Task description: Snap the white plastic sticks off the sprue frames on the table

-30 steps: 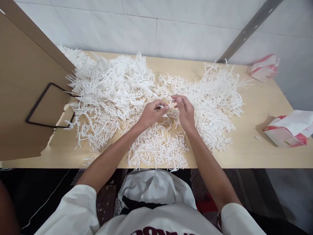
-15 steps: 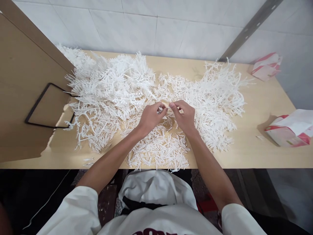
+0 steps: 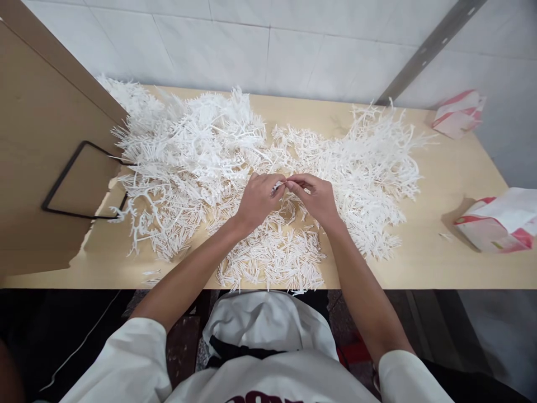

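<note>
My left hand (image 3: 260, 197) and my right hand (image 3: 312, 195) meet at their fingertips over the middle of the table. Both are closed in a pinch; a bit of white shows inside the left hand's curl, too small to name. Around them lie heaps of thin white branched plastic pieces. The largest heap (image 3: 188, 145) spreads to the left, and another heap (image 3: 373, 162) to the right. Below my hands, at the table's front edge, is a flatter pile of short white sticks (image 3: 277, 254).
A cardboard box (image 3: 46, 140) with a black wire frame (image 3: 62, 176) stands at the left. On the right are two red-and-white paper packets, one near (image 3: 499, 221) and one far (image 3: 459, 113). A tiled wall (image 3: 235, 45) and a metal post (image 3: 432, 50) rise behind the table.
My right hand's fingers have closed in against the left fingertips, where a small gap showed before. The left hand has turned slightly. The heaps look the same.
</note>
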`<state>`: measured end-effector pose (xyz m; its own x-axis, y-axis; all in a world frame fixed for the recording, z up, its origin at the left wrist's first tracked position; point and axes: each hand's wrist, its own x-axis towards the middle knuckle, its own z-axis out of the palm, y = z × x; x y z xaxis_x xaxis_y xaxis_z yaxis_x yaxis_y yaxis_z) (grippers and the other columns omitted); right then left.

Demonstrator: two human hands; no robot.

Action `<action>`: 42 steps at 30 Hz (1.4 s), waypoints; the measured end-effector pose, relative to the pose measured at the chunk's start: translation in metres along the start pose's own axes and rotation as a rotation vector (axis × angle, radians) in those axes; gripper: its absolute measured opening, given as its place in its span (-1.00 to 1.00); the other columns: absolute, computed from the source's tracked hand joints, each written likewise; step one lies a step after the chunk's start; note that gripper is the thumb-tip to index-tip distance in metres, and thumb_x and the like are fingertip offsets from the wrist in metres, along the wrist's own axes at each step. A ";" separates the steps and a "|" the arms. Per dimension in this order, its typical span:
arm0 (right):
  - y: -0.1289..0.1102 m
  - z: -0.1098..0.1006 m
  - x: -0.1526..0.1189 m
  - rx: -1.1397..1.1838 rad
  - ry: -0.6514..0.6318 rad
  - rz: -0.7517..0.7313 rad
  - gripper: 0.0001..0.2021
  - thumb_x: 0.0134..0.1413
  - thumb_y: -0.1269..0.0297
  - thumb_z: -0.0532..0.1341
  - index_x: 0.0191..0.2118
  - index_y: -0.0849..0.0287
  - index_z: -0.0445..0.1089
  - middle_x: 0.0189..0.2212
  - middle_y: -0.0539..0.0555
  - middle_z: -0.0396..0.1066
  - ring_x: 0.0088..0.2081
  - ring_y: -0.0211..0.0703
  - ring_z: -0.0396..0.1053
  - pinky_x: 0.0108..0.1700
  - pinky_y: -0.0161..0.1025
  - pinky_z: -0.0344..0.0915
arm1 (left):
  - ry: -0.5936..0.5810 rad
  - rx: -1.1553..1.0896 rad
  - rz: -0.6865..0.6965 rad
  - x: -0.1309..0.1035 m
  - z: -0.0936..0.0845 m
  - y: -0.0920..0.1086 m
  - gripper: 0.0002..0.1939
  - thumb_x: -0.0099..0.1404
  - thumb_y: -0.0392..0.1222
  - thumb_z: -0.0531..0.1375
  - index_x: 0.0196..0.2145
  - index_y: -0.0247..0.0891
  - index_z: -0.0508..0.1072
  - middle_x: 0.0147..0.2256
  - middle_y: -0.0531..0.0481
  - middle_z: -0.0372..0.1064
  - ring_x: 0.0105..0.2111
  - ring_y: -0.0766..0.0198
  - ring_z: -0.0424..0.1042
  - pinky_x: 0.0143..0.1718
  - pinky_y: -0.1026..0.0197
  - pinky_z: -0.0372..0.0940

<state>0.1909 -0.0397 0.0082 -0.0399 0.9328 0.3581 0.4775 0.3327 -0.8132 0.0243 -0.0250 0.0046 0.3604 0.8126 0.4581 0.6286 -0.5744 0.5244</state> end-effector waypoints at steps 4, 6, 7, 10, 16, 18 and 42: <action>0.001 -0.001 0.001 0.022 -0.036 0.033 -0.77 0.06 0.03 0.26 -0.31 0.07 0.49 -0.36 -0.02 0.53 -0.34 -0.26 0.46 -0.22 -0.26 0.39 | -0.002 0.032 0.046 -0.001 0.000 0.001 -0.82 0.40 -0.12 0.05 -0.24 -0.18 0.42 -0.22 0.03 0.49 -0.19 0.27 0.43 -0.07 0.14 0.20; 0.000 -0.001 0.001 0.011 -0.042 0.022 -0.75 0.08 0.00 0.24 -0.33 0.09 0.46 -0.39 -0.02 0.51 -0.36 -0.27 0.43 -0.24 -0.26 0.37 | 0.009 0.022 0.033 -0.001 0.001 0.001 -0.82 0.40 -0.12 0.05 -0.25 -0.17 0.41 -0.22 0.03 0.49 -0.19 0.28 0.42 -0.09 0.15 0.20; 0.000 0.000 0.001 0.000 -0.038 0.013 -0.74 0.10 0.00 0.23 -0.34 0.09 0.45 -0.40 -0.02 0.49 -0.38 -0.28 0.41 -0.25 -0.25 0.36 | 0.012 0.018 0.015 -0.001 0.001 0.000 -0.82 0.40 -0.11 0.05 -0.25 -0.17 0.41 -0.22 0.03 0.50 -0.21 0.28 0.41 -0.10 0.15 0.19; -0.001 0.003 0.000 -0.012 -0.019 0.010 -0.71 0.16 -0.02 0.16 -0.34 0.11 0.39 -0.42 -0.02 0.45 -0.40 -0.29 0.37 -0.26 -0.25 0.32 | -0.006 0.017 -0.022 -0.001 0.002 -0.001 -0.77 0.41 -0.08 0.02 -0.28 -0.16 0.42 -0.27 0.04 0.50 -0.26 0.27 0.40 -0.11 0.14 0.17; 0.002 0.005 0.000 0.070 -0.081 0.082 -0.68 0.04 -0.08 0.24 -0.33 0.10 0.33 -0.44 -0.05 0.40 -0.41 -0.31 0.34 -0.33 -0.27 0.29 | -0.057 0.025 0.026 -0.001 0.002 0.000 -0.72 0.44 -0.16 -0.06 -0.30 -0.20 0.41 -0.34 0.01 0.46 -0.31 0.26 0.37 -0.17 0.13 0.14; 0.003 0.003 0.000 0.056 -0.098 0.081 -0.66 -0.01 -0.08 0.28 -0.37 0.10 0.30 -0.48 -0.08 0.35 -0.45 -0.32 0.29 -0.37 -0.29 0.24 | -0.097 -0.012 0.053 0.000 0.002 0.000 -0.74 0.44 -0.19 -0.07 -0.26 -0.21 0.40 -0.32 0.00 0.46 -0.29 0.26 0.37 -0.18 0.14 0.15; 0.000 -0.019 0.002 0.046 -0.363 -0.011 -0.71 0.19 -0.01 0.13 -0.35 0.13 0.35 -0.50 -0.07 0.34 -0.47 -0.35 0.25 -0.40 -0.33 0.20 | -0.129 0.069 0.203 0.001 -0.003 -0.001 -0.77 0.39 -0.17 -0.01 -0.32 -0.22 0.40 -0.38 -0.01 0.45 -0.34 0.25 0.38 -0.19 0.12 0.16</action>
<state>0.2077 -0.0403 0.0178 -0.3574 0.9150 0.1872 0.4359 0.3407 -0.8330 0.0215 -0.0235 0.0070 0.5664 0.6898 0.4510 0.5784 -0.7225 0.3787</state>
